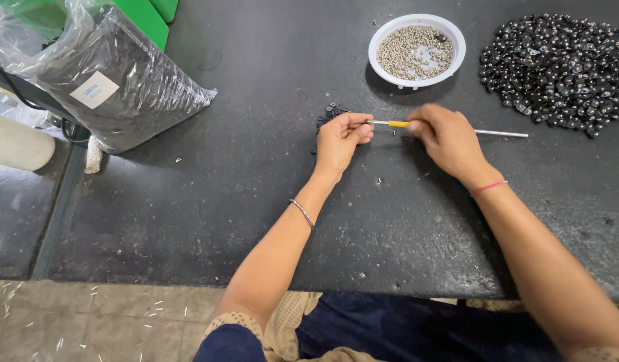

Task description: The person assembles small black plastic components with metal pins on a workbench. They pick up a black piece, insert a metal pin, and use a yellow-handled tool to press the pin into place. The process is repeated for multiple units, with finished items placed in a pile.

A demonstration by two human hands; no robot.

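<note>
My right hand (pixel 450 139) grips a thin tool (pixel 398 124) with a yellow sleeve and a long white shaft that sticks out to the right. Its metal tip points left toward my left hand (pixel 341 139). My left hand is pinched shut at the tool's tip; what its fingertips hold is too small to make out. A small cluster of black parts (pixel 329 114) lies just behind my left hand on the dark table (pixel 242 194).
A white bowl (pixel 417 25) of small silvery metal pieces stands at the back. A large heap of black parts (pixel 561 64) lies at the back right. A clear plastic bag of dark material (pixel 115 80) sits at the left. The table's front edge is near my body.
</note>
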